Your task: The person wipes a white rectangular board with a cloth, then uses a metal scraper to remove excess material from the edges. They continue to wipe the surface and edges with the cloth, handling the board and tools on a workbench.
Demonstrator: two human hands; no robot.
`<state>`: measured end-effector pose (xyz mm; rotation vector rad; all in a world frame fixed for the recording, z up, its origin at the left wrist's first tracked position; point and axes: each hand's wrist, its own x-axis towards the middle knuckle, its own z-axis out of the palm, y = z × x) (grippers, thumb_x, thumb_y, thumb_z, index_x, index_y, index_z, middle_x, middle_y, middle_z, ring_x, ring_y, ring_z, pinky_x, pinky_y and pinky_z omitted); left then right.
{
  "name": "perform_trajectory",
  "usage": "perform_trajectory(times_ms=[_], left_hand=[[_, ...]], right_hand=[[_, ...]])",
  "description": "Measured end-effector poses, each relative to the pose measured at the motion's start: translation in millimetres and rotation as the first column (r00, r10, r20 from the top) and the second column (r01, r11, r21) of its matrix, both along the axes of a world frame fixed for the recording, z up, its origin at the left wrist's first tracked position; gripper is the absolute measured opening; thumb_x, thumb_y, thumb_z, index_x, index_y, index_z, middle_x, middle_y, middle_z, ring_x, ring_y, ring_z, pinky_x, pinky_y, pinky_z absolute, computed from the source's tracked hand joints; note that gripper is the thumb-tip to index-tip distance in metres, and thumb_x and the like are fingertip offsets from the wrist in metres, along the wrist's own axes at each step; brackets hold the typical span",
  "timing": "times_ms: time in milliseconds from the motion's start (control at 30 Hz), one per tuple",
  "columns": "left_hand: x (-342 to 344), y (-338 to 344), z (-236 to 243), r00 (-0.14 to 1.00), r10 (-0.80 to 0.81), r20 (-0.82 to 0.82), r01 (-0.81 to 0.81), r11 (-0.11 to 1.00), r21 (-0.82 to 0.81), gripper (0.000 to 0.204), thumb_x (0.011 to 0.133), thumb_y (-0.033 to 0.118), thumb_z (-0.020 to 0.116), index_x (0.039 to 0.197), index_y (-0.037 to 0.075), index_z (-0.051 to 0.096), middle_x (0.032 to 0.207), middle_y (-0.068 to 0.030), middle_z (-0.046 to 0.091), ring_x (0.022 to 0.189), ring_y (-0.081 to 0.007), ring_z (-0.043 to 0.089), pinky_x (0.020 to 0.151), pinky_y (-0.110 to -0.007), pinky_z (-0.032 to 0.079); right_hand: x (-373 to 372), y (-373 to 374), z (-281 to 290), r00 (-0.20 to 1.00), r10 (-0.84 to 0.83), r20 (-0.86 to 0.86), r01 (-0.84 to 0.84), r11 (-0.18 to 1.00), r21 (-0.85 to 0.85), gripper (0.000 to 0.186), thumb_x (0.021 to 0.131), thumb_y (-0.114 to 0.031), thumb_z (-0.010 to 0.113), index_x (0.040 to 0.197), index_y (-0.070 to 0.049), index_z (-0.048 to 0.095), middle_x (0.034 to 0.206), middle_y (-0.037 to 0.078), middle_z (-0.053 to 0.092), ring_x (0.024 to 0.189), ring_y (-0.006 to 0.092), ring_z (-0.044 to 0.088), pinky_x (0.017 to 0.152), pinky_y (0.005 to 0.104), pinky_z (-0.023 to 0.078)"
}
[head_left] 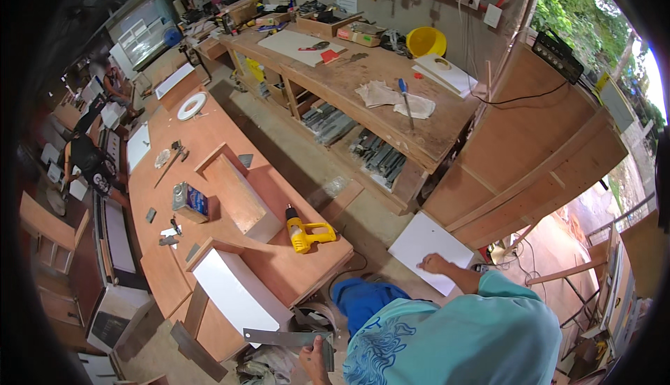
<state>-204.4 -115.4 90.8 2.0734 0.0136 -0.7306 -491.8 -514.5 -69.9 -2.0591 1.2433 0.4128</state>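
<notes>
One thin, flat grey strip point(272, 337) is pinched in the left hand point(313, 364). The right hand point(435, 264) curls before a smooth white panel point(419, 240); how tightly, I cannot tell.

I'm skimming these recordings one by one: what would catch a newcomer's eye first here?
Probably the bright yellow power tool, lying on the near end of the long wooden table. Next might come the curved white-faced piece at the table's lower edge in the picture, and the flat grey piece in the person's left grip, just below it.
</notes>
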Motion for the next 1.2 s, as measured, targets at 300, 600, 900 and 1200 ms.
perform_trajectory(times_ms=[300,600,900,1200], left_hand=[[-23,-41,4,0.996,0.083,0.014,-0.084,0.991,0.105,0.050,0.080,0.042,0.076,0.073,-0.006,0.066,0.063,-0.0086,0.061,0.062,-0.0137,0.054,0.057,-0.034,0.044],[15,-192,10,0.986,0.130,0.108,-0.148,0.973,0.176,0.060,0.080,0.054,0.069,0.092,-0.005,0.069,0.080,-0.0210,0.069,0.076,-0.0305,0.068,0.071,-0.040,0.051],[85,-314,84,0.912,0.411,-0.001,-0.395,0.876,-0.276,0.038,0.082,0.024,0.075,0.108,-0.002,0.064,0.093,-0.0069,0.069,0.085,-0.0114,0.064,0.076,-0.028,0.050],[99,-339,108,0.886,0.449,-0.114,-0.441,0.742,-0.506,0.049,0.080,0.020,0.076,0.121,0.000,0.058,0.097,-0.0050,0.067,0.087,-0.0107,0.062,0.078,-0.027,0.048]], right_hand=[[164,-225,104,0.720,0.357,0.595,0.066,0.818,-0.571,0.027,0.084,-0.015,0.064,0.108,-0.001,0.064,0.103,0.020,0.064,0.099,0.0380,0.061,0.088,0.0436,0.048],[253,-523,145,0.793,0.451,0.411,0.116,0.549,-0.827,0.042,0.091,-0.014,0.056,0.130,0.001,0.052,0.130,0.026,0.053,0.123,0.0447,0.047,0.104,0.0451,0.038],[279,-589,108,0.954,0.291,-0.077,-0.226,0.522,-0.823,0.042,0.093,-0.023,0.057,0.133,-0.008,0.055,0.136,0.025,0.048,0.125,0.0417,0.048,0.099,0.0462,0.042],[308,-577,106,0.898,0.433,-0.080,-0.321,0.519,-0.793,0.047,0.098,-0.031,0.050,0.139,-0.007,0.049,0.138,0.019,0.050,0.126,0.0352,0.046,0.106,0.0499,0.032]])
